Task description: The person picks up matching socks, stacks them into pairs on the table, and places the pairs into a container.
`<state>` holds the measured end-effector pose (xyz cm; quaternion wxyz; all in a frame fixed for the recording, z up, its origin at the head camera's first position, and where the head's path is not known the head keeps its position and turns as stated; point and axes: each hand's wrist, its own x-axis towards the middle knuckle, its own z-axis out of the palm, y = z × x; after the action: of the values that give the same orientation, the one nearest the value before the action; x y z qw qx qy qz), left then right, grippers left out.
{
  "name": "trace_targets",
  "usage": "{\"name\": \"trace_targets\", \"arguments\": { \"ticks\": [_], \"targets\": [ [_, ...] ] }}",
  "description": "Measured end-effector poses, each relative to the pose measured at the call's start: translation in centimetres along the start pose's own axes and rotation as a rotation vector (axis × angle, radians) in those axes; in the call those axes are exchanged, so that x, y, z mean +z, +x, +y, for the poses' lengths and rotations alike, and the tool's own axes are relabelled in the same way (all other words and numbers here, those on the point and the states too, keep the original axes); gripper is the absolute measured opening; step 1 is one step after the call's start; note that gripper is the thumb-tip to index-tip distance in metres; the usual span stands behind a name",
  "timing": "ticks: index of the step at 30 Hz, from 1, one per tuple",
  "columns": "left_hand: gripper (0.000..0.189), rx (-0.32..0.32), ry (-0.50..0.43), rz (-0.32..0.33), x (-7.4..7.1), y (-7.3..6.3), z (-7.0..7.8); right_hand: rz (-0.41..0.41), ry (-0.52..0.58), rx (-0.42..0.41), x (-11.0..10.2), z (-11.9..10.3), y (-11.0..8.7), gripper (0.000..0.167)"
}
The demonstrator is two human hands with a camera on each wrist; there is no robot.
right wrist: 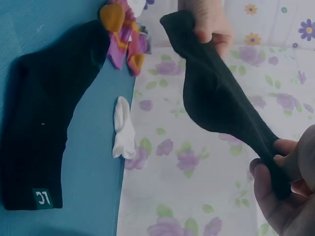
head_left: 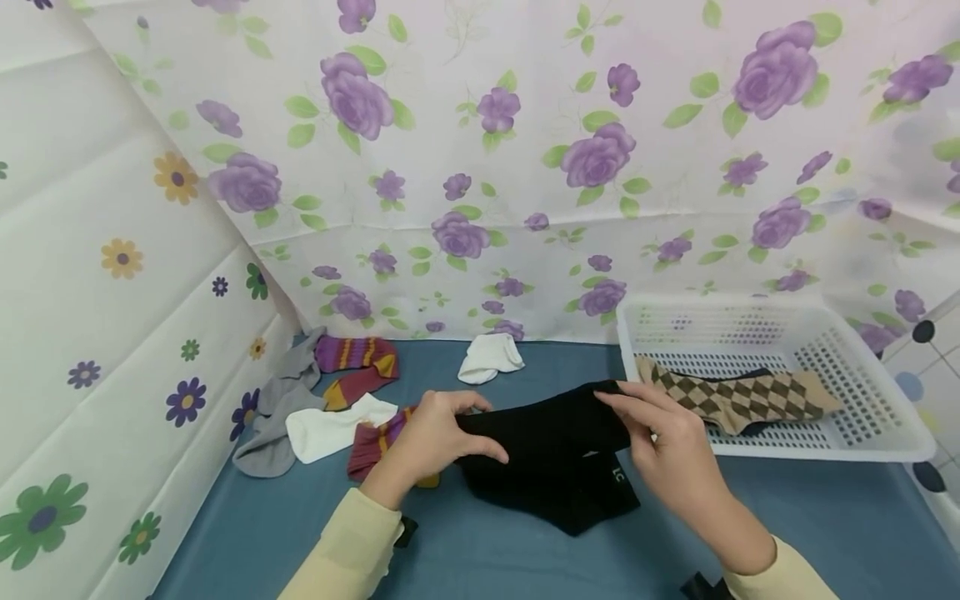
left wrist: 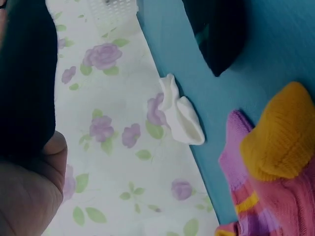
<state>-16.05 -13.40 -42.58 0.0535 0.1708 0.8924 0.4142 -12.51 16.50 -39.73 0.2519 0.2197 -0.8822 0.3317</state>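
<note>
A black sock (head_left: 536, 429) is stretched between my two hands, raised over the blue table. My left hand (head_left: 438, 437) pinches one end of it, thumb in front. At the other end, my right hand (head_left: 667, 442) grips the sock between thumb and fingers. The right wrist view shows the held sock (right wrist: 211, 93) hanging with a wide bulge at its middle. Beneath it a second black sock (head_left: 573, 500) lies flat on the table, a small "LC" label near its cuff; the held sock partly covers it in the head view.
A white plastic basket (head_left: 795, 457) at the right holds argyle socks (head_left: 738, 400) with something dark under them. On the left lie grey socks (head_left: 273, 425), a white sock (head_left: 337, 427) and striped socks (head_left: 360, 367). Another white sock (head_left: 491, 357) is by the floral backdrop.
</note>
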Motion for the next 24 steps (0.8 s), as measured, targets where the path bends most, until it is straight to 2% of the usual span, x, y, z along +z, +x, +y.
{"name": "trace_targets", "arguments": {
  "ticks": [4, 6, 12, 14, 16, 20, 24],
  "targets": [
    [0.049, -0.026, 0.028, -0.055, -0.6, -0.1, -0.2, 0.024, -0.012, 0.031, 0.1, 0.0, -0.4, 0.031],
    [0.043, -0.013, 0.033, -0.073, -0.8, -0.2, -0.5, 0.041, -0.014, 0.051, 0.2, 0.1, -0.7, 0.028],
    [0.019, 0.014, 0.118, -0.061, -0.6, -0.7, -1.1, 0.131, -0.020, 0.089, 0.3, 0.4, -1.5, 0.028],
    [0.016, 0.012, 0.117, -0.030, -0.4, -0.8, -1.2, 0.146, -0.015, 0.099, 0.2, 0.5, -1.6, 0.028],
    [0.015, 0.003, 0.070, 0.022, -0.3, -0.8, -1.3, 0.149, -0.009, 0.110, 0.2, 0.5, -1.7, 0.027],
    [0.009, -0.019, -0.046, 0.168, -0.1, -0.8, -1.5, 0.154, 0.003, 0.128, 0.2, 0.6, -1.8, 0.026],
    [0.006, -0.005, -0.070, 0.288, 0.3, -0.8, -1.5, 0.169, 0.000, 0.138, 0.4, 0.9, -2.0, 0.029]
  ]
}}
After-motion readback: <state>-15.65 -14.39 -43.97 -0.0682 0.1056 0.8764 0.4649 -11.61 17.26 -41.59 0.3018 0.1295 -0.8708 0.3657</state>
